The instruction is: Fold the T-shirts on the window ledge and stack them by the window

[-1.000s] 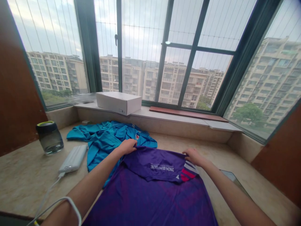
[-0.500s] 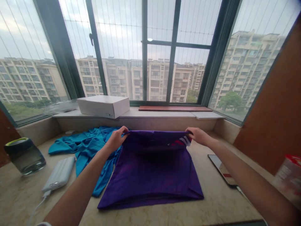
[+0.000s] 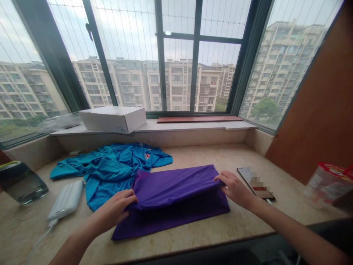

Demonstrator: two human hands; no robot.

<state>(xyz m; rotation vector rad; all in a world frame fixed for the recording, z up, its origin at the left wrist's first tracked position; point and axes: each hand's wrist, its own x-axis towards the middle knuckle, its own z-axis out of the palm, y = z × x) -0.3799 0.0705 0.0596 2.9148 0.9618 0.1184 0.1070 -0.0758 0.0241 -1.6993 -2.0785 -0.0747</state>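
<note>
Open counter (image 3: pixel 204 154) behind purple cloth (image 3: pixel 176 186), blue shirt (image 3: pixel 110 165) blocking left, phone (image 3: pixel 249 176) and cup (image 3: pixel 322 186) right

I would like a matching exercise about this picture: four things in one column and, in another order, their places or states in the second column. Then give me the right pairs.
Column one
1. purple cloth
2. blue garment
3. white box
4. power bank

Column two
A. on the window ledge
B. with a white cable plugged into its end
C. held by the left hand and right hand
D. lying crumpled on the counter

Right pairs: 1-C, 2-D, 3-A, 4-B
</note>
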